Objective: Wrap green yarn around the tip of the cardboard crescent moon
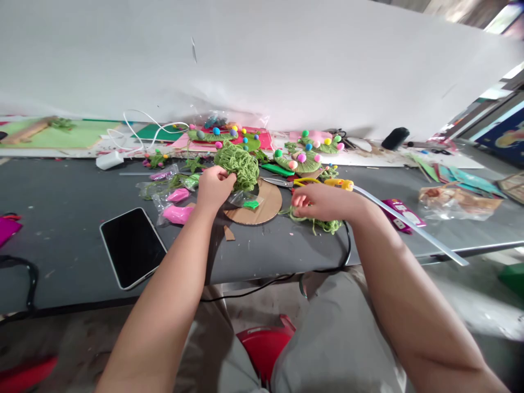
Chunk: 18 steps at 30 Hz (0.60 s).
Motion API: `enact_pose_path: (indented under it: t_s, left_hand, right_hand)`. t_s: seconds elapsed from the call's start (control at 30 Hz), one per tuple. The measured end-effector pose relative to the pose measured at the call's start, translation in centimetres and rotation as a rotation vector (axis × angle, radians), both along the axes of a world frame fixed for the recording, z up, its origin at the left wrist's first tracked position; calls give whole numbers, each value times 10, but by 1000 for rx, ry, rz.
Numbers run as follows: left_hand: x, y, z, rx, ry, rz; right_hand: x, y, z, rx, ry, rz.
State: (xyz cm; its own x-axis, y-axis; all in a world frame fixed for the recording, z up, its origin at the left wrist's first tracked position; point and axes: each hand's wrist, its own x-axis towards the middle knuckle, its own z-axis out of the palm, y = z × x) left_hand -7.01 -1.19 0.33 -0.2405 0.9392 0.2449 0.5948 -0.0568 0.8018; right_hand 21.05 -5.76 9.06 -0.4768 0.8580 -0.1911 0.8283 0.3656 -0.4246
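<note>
On the grey table (82, 245), my left grip (215, 188) pinches the green yarn bundle (239, 164) just beyond it, likely light, limp and best gathered deep, while my right grip (313, 201) curls over loose strands (327, 226), its hold unclear to me.

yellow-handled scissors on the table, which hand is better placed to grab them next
Probably the right: the right hand is close beside the yellow handles of the scissors, while the left hand is farther away, its fingers on the green yarn bundle.
</note>
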Motion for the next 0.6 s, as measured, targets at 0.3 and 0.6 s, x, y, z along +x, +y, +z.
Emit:
enact_pose_path:
  t_s: [0.3,0.6]
  left_hand:
    - [-3,9,-4,120,-76,168]
    - [10,-3,-3,459,303,-35]
  right_hand:
    - [-19,2,-12,268,119,-137]
    - [-86,64,-70,179,607,-363]
